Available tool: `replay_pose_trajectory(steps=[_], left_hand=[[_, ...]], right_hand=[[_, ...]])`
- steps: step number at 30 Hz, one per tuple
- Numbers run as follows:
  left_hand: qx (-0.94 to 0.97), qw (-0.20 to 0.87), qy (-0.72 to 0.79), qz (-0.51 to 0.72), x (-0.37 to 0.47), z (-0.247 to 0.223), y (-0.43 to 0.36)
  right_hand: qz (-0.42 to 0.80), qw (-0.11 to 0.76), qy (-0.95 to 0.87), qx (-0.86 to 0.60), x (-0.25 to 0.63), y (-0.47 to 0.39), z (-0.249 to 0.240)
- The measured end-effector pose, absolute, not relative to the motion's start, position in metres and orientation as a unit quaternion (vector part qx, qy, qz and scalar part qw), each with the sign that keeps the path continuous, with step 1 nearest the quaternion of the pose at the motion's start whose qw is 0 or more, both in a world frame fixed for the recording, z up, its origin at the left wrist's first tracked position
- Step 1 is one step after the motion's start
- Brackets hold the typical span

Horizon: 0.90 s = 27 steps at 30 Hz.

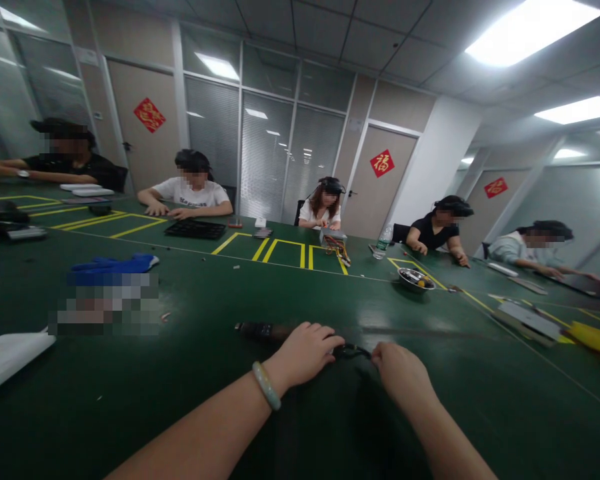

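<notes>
A dark cylindrical tool (257,331) with a small metallic tip lies across the green table, its tip pointing left. My left hand (305,353) is closed over its right part, so much of the body is hidden under palm and fingers. Out of that end loops a black cable (357,349). My right hand (403,373) is closed, with thumb and fingertips pinching the cable just to the right of my left hand. A pale bangle (267,387) circles my left wrist.
Green table (190,427) with yellow tape marks. Blue glove (113,265) and white object (13,360) lie left; a metal bowl (416,280), water bottle (383,241) and black tray (195,229) stand farther off. Several people sit across the table.
</notes>
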<state>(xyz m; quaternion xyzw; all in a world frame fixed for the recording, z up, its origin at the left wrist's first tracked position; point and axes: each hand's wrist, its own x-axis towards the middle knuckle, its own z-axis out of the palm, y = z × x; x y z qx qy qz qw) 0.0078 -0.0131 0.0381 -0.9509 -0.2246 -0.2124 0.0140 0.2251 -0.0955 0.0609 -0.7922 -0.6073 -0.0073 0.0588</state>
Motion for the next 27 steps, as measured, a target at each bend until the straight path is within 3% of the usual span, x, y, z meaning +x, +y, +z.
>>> replay_pose_trajectory(steps=[5,8,14,23,27], left_hand=[[-0.951,-0.004,-0.233,-0.203,-0.004,0.046,-0.005],[-0.949,-0.022,-0.247,-0.193,-0.017,0.051,0.002],[-0.949,-0.026,-0.268,-0.163,-0.020,0.058,0.000],[-0.931,0.037,-0.322,-0.167,0.004,0.043,-0.007],[-0.931,0.041,-0.322,-0.167,0.003,0.043,-0.005]], right_hand=[[-0.045,0.215,-0.595,-0.773,0.226,-0.081,0.055],[-0.009,0.255,-0.628,-0.735,0.221,-0.073,0.049],[0.096,0.209,-0.686,-0.691,0.209,-0.071,0.041],[0.072,0.129,-0.712,-0.687,0.197,-0.079,0.048],[0.061,0.132,-0.716,-0.682,0.195,-0.079,0.048]])
